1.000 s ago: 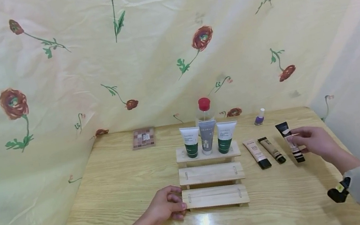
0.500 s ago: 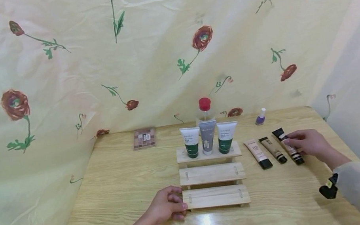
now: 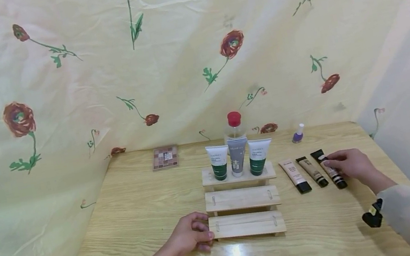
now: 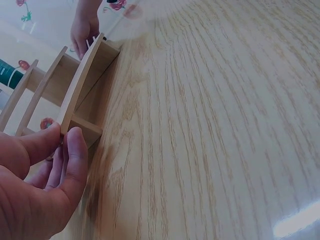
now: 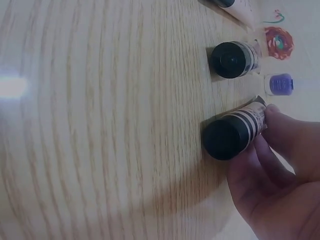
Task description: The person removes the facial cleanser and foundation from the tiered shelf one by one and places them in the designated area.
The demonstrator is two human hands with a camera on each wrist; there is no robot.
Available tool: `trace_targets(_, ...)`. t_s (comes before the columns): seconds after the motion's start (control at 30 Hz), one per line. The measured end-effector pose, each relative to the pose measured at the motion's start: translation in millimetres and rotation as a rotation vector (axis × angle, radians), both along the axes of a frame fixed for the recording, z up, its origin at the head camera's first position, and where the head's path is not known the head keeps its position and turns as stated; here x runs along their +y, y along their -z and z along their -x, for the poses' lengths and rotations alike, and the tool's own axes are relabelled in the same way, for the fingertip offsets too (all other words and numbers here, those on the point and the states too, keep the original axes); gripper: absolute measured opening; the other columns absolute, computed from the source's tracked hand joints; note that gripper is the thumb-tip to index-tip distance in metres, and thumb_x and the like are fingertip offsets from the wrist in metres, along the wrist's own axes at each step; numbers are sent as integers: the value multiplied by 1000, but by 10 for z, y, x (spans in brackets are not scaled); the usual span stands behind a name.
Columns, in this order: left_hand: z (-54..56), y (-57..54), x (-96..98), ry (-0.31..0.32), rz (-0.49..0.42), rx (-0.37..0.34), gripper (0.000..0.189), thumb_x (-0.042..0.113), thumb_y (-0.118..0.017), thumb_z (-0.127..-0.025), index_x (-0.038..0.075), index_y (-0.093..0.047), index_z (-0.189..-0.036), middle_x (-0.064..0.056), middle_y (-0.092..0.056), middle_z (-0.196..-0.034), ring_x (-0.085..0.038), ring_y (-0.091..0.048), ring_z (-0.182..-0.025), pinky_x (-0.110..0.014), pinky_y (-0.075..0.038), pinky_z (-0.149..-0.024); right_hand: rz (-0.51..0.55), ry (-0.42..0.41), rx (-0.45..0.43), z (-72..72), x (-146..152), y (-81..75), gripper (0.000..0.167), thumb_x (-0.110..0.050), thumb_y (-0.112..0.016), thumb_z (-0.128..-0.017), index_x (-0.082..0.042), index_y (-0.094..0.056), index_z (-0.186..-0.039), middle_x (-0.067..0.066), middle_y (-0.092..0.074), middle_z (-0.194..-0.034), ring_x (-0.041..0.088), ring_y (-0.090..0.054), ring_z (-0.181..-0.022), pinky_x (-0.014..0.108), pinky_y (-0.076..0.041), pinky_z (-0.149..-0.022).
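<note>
My left hand (image 3: 190, 235) pinches the left end of the lowest step of a small wooden tiered rack (image 3: 246, 223), thumb on top and fingers beneath. In the left wrist view that step's edge (image 4: 80, 82) runs out from between thumb and forefinger. At the right, my right hand (image 3: 351, 166) holds a black-capped cosmetic tube (image 3: 329, 170) between thumb and fingers, close over the table. Beside it lie a tan tube (image 3: 312, 172) and a pale pink BB cream tube (image 3: 295, 176), caps toward me. The right wrist view shows the held tube's black cap (image 5: 225, 140) end-on.
Two white-and-green tubes (image 3: 218, 162) (image 3: 259, 157) and a grey tube (image 3: 237, 157) stand on the rack's top step. Behind them rises a red-capped bottle (image 3: 234, 119). A purple nail polish bottle (image 3: 297, 134) and a palette (image 3: 165, 158) sit toward the table's back edge.
My right hand has moved slightly left with the black-capped tube, which now lies angled alongside the tan tube. The left hand has stayed on the rack.
</note>
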State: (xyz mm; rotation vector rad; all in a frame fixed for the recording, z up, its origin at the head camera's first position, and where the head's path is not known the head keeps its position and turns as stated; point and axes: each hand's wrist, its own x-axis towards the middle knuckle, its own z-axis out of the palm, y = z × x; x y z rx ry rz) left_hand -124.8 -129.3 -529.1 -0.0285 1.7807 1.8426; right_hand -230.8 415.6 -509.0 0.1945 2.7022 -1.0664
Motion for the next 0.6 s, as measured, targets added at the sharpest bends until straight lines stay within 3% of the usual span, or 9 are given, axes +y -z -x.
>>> trace_targets(0.17,-12,-3,5,1,3,8,56,-7,-76,-87,-5,-49,-136,-11,-62,-97,-24,-71,-77,-38,-67,-68,-16,-19,42,-52,-21,-68,65,-41,-65,-101,10,-53,-141,27,-68,-118,24,-69,-89,35,-65,-68)
trace_targets(0.33,-25,-16,8,-1,5,8,56,-7,-76,-87,-5,-49,-136,-11,-62,-96,-24,-71,-77,-38,-67,-69,-41,-73,152,-111,-138,-284,60,-38,-65,-102,7,-55,-140,32,-63,-128,36,-68,-103,40,-66,-72)
trace_targets(0.6,-22,-35,9,3,5,4,57,-7,-76,-87,-6,-49,-137,-12,-62,-98,-24,-71,-77,-39,-67,-69,50,-165,284,-154,-571,-787,49,-39,-69,-99,-5,-63,-134,21,-71,-120,0,-67,-90,25,-63,-70)
